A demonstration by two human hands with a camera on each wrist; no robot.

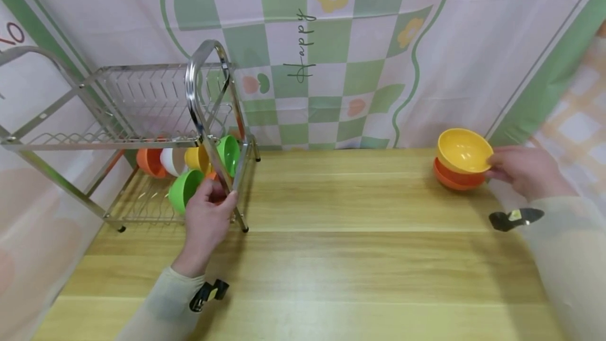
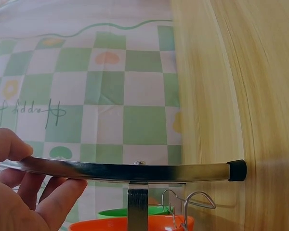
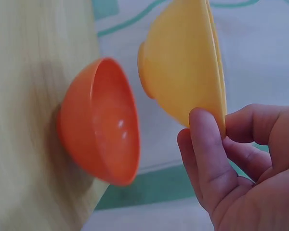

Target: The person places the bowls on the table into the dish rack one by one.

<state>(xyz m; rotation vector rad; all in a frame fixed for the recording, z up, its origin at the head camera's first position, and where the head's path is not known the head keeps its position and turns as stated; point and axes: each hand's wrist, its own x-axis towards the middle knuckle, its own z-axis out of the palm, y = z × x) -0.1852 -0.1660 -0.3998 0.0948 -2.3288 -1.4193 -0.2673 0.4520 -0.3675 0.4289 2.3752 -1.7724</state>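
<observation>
My right hand [image 1: 530, 170] pinches the rim of a yellow bowl [image 3: 180, 62] between thumb and fingers. That bowl hangs over an orange bowl [image 3: 98, 122], which stands upright on the table; the right wrist view shows a gap between the two. At the left, my left hand [image 1: 210, 225] grips the front side post of a two-tier metal dish rack [image 2: 183, 172], thumb on one side and fingers on the other. Close to those fingers, on the lower tier, are a light green bowl [image 1: 182, 191] and an orange bowl [image 2: 130, 224], partly hidden by the hand and post.
More bowls stand tilted along the lower tier's back: an orange bowl [image 1: 150, 163], a white bowl [image 1: 172, 161], a yellow bowl [image 1: 196, 159] and a green bowl [image 1: 229, 154]. The wooden table [image 1: 341, 278] runs between the rack and the right-hand bowls. A patterned cloth [image 1: 326, 67] hangs behind.
</observation>
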